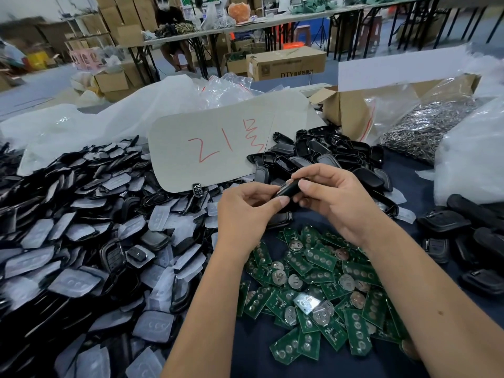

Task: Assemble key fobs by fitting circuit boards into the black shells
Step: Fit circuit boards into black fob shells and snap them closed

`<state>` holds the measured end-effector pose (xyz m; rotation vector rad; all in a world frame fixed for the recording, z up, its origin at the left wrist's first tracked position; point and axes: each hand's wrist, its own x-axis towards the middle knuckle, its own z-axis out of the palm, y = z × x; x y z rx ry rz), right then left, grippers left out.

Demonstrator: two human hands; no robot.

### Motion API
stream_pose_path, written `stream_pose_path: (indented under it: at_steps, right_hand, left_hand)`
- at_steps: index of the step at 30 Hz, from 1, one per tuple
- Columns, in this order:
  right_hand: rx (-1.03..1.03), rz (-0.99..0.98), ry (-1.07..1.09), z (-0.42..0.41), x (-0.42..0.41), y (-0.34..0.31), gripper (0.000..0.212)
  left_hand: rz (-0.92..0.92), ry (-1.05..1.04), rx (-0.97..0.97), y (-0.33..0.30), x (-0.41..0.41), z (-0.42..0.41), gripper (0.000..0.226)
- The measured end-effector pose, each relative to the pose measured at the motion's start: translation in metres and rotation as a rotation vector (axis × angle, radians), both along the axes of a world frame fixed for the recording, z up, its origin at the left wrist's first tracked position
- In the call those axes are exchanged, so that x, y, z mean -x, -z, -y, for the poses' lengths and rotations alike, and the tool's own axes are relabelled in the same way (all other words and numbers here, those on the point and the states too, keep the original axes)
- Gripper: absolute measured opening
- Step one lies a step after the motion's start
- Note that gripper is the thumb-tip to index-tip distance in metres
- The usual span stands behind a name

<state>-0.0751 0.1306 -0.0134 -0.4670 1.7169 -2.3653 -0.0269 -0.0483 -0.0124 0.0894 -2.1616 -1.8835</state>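
Both my hands hold one black key fob shell (289, 190) above the table's middle. My left hand (245, 211) pinches its near end with the thumb on top. My right hand (332, 197) grips its far end, fingers curled round it. Whether a board sits inside the shell is hidden. Below my hands lies a heap of green circuit boards (313, 290) with round coin cells. A big pile of black shell halves and translucent button pads (90, 241) covers the left. More empty black shells (327, 156) are heaped behind my hands.
Black fobs (469, 246) lie at the right edge. A grey card marked in red (226, 143) leans behind the piles. A cardboard box with a bag of metal rings (425, 126) stands at the back right. Plastic bags (469, 165) border the table.
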Motion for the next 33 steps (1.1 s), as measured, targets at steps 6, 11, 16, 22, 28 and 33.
stream_pose_path:
  at_steps: [6,11,16,22,28,33]
  right_hand:
    - [0.032,0.013,-0.079,0.0,0.001,-0.001,0.021]
    - [-0.061,-0.035,-0.078,-0.004,0.002,0.002,0.024]
    - [-0.252,-0.199,0.025,-0.003,-0.001,0.002,0.019]
    - [-0.223,-0.227,0.013,-0.001,-0.004,-0.002,0.019]
    - [-0.269,-0.246,0.089,0.002,-0.004,-0.003,0.008]
    - [-0.356,-0.274,0.002,0.001,-0.005,-0.003,0.029]
  left_hand:
    - [-0.027,-0.031,-0.035,-0.002,0.001,0.0,0.02]
    - [-0.046,-0.036,0.056,-0.003,0.001,0.004,0.023]
    - [-0.049,-0.004,0.068,-0.002,0.0,0.007,0.028]
    - [-0.09,0.078,0.094,0.0,0.0,0.014,0.023]
    - [-0.025,0.103,-0.221,-0.005,-0.004,0.005,0.015]
    - [0.046,0.064,-0.299,-0.004,-0.003,0.01,0.01]
